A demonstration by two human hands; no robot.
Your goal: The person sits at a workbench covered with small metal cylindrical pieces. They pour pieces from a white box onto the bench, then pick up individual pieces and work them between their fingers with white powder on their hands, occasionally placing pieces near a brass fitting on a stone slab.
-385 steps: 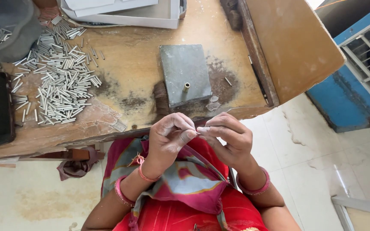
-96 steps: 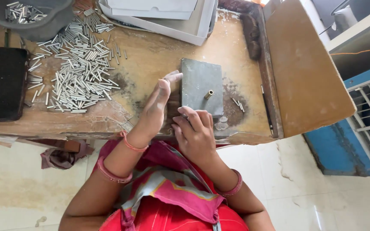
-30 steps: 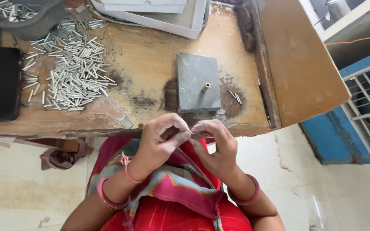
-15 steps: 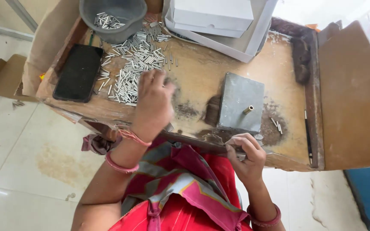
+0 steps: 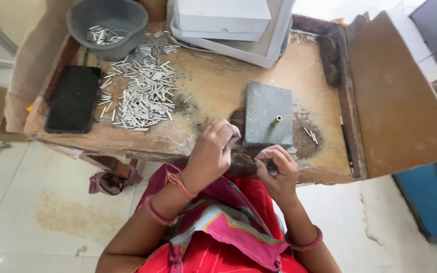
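My left hand [image 5: 211,151] hovers at the front edge of the worn wooden table [image 5: 213,86], fingers pinched together as if on a small metal tube, which is mostly hidden. Its fingertips are just left of a grey metal block [image 5: 264,108] with a short brass pin [image 5: 276,121] standing on it. My right hand [image 5: 277,169] is curled below the block's front edge, gripping a small dark piece between thumb and fingers. A heap of short silver metal tubes [image 5: 142,93] lies to the left.
A grey bowl [image 5: 108,20] with a few tubes stands at the back left. A flat black slab like a phone [image 5: 73,98] lies at the left edge. White boxes [image 5: 228,20] sit at the back, and a brown board [image 5: 395,96] leans at the right.
My left hand has pulled back from the heap of tubes to the front edge beside the grey block. My right hand has stayed near the block's front.
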